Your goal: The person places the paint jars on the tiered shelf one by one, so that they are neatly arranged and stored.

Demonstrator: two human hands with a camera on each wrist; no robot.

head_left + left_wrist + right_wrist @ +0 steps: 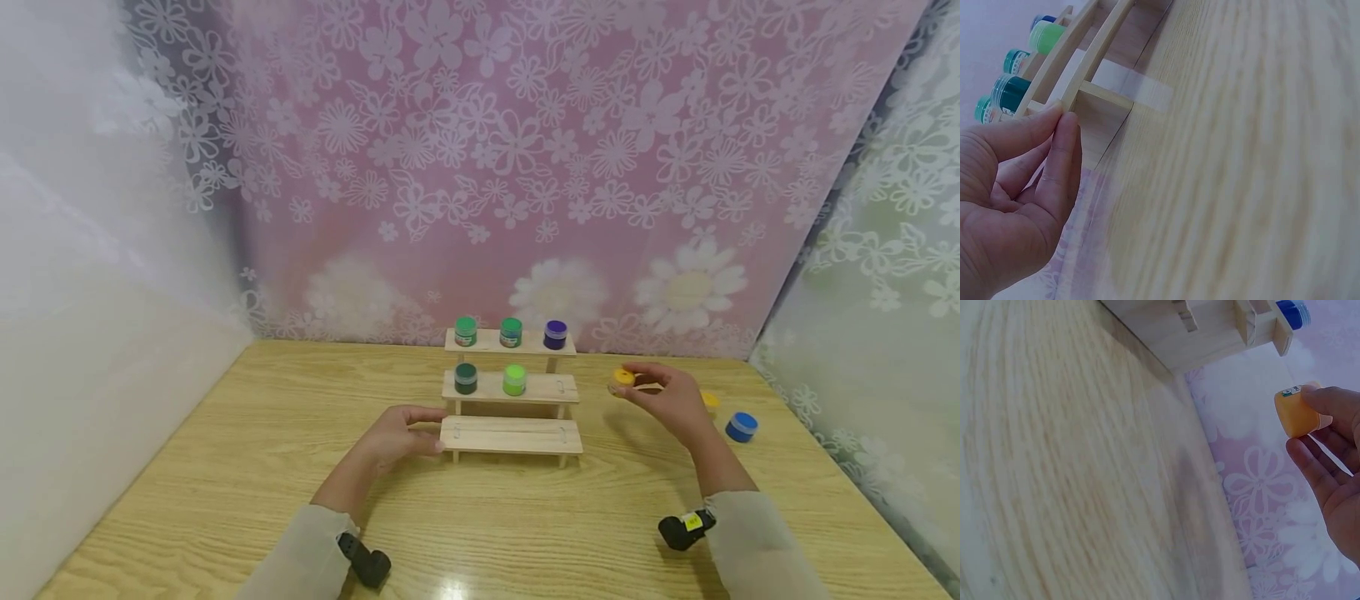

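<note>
A three-step wooden display stand (510, 435) stands mid-table. My left hand (397, 435) pinches the left end of its lowest step, thumb and fingertips at the edge (1071, 100). To the right of the stand, my right hand (670, 402) holds a yellow-orange paint jar (622, 381) above the table; its label faces the right wrist camera (1297, 412). On the top step sit two green jars, one at left (466, 332) and one mid-step (512, 332), plus a purple jar (555, 335). The middle step bears a dark green jar (466, 378) and a lime green jar (514, 380).
Right of my right hand, a blue jar (742, 427) stands on the table (630, 517). Another yellow jar (710, 402) is partly hidden behind that hand. A flowered pink curtain (450, 167) hangs along the table's back edge, with pale sheets at both sides.
</note>
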